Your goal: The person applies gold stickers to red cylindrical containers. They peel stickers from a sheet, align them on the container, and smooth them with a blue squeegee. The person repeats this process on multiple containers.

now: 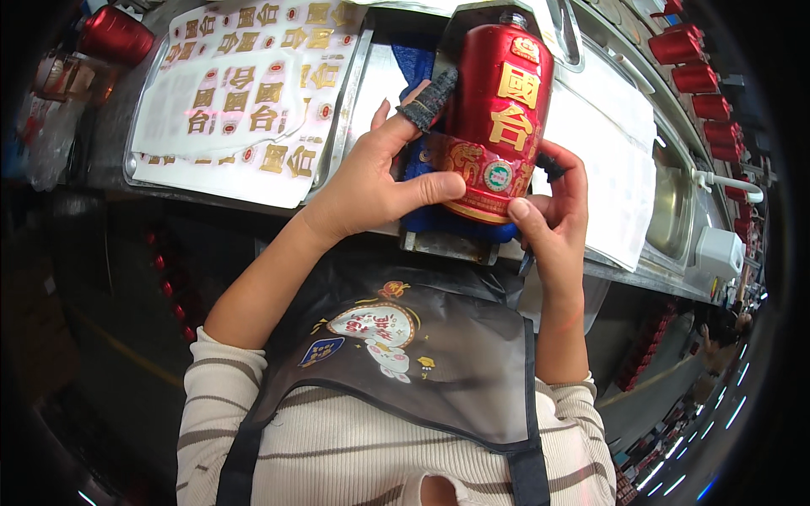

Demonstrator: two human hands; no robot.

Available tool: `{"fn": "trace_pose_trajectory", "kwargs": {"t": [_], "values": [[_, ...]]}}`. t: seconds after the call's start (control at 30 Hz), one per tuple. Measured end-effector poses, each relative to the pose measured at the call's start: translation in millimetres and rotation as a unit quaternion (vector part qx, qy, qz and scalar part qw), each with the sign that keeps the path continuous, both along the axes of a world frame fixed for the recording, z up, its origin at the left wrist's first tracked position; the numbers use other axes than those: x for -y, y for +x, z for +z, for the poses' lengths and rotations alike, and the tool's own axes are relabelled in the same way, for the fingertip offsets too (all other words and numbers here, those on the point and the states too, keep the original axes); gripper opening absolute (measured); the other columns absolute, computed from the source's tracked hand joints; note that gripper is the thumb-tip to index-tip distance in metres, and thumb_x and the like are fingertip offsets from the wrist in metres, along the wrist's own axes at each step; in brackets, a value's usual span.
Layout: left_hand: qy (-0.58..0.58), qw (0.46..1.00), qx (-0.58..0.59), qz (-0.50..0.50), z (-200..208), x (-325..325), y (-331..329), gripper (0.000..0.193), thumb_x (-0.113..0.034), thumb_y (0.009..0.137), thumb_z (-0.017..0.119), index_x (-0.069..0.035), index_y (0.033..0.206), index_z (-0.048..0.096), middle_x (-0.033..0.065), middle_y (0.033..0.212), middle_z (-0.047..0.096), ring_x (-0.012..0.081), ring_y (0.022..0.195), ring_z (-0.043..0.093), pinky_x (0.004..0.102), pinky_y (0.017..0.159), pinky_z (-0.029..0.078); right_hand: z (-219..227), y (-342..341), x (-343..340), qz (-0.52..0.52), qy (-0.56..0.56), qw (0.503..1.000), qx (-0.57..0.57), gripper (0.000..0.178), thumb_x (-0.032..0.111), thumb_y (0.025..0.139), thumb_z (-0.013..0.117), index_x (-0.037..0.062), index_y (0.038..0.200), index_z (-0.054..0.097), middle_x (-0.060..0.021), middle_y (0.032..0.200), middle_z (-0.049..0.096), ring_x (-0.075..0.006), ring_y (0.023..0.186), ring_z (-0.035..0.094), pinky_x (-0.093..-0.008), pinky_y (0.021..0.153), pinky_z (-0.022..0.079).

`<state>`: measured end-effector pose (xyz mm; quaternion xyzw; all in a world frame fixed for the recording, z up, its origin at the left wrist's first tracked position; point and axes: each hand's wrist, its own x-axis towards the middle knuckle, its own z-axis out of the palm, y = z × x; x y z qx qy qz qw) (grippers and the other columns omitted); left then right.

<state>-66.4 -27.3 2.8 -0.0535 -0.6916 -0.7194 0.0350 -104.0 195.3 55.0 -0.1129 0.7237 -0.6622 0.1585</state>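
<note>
A glossy red bottle (498,101) with raised gold characters, a green-and-white round emblem and a patterned lower band leans over a blue cloth (456,226). Its neck points away from me. My left hand (380,173) holds it from the left, thumb across the lower band and a dark finger sleeve (429,101) lying along the bottle's side. At the lower right, my right hand (557,207) grips it with the thumb near the base. The right fingers, one in a dark sleeve, curl partly out of sight behind it.
Left of the bottle, sheets of gold character stickers (261,105) lie on a metal tray. White paper (612,181) covers the bench at right, beside a sink (671,215) with a white tap (730,187). A white jug (719,253) stands near the edge. Red bottles (696,78) line the far right.
</note>
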Motion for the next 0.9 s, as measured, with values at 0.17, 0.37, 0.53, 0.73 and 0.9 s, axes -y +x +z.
{"fn": "trace_pose_trajectory", "kwargs": {"t": [0.17,0.37,0.53,0.73,0.9], "values": [[-0.044,0.999,0.007,-0.001,2,-2,-1,0.085,-0.047,0.077,0.080,-0.005,0.143,0.046,0.0151,0.143,0.053,0.0315,0.139,0.041,0.0513,0.121,0.000,-1,-1,1,-0.013,-0.019,1.000,0.011,0.066,0.010,0.080,0.077,0.0011,0.135,0.043,-0.0138,0.130,0.050,-0.0026,0.068,0.057,-0.0160,0.058,0.045],[-0.066,0.998,-0.014,0.010,8,2,-1,0.084,-0.045,0.078,0.081,-0.003,0.143,0.046,0.0163,0.137,0.054,0.0299,0.134,0.043,0.0459,0.119,0.017,-7,-23,-23,-0.160,-0.085,0.978,0.102,0.023,0.016,0.093,0.061,0.0004,0.109,0.064,-0.0084,0.090,0.064,-0.0084,0.057,0.054,-0.0225,0.050,0.037],[-0.019,0.999,-0.011,0.035,7,-5,-1,0.079,-0.038,0.079,0.082,-0.002,0.141,0.048,0.0152,0.130,0.052,0.0274,0.127,0.046,0.0397,0.111,0.033,18,-3,-33,-0.177,-0.115,0.969,0.126,0.035,0.000,0.083,0.068,0.0015,0.116,0.055,-0.0054,0.098,0.061,-0.0117,0.086,0.061,-0.0259,0.079,0.053],[-0.014,0.999,0.002,0.034,11,-10,1,0.071,-0.032,0.082,0.080,-0.001,0.138,0.050,0.0156,0.130,0.051,0.0264,0.123,0.047,0.0391,0.110,0.034,16,20,14,-0.085,0.031,0.983,-0.161,0.028,0.004,0.086,0.075,0.0008,0.108,0.058,-0.0040,0.096,0.061,-0.0082,0.088,0.059,-0.0220,0.074,0.050],[-0.017,0.999,0.005,0.041,16,-9,4,0.069,-0.031,0.083,0.080,-0.001,0.137,0.050,0.0156,0.130,0.050,0.0256,0.124,0.048,0.0389,0.110,0.033,-5,8,-19,-0.184,0.002,0.980,-0.077,0.027,0.004,0.086,0.076,-0.0008,0.106,0.059,-0.0037,0.092,0.063,-0.0072,0.077,0.059,-0.0189,0.068,0.049]]}}
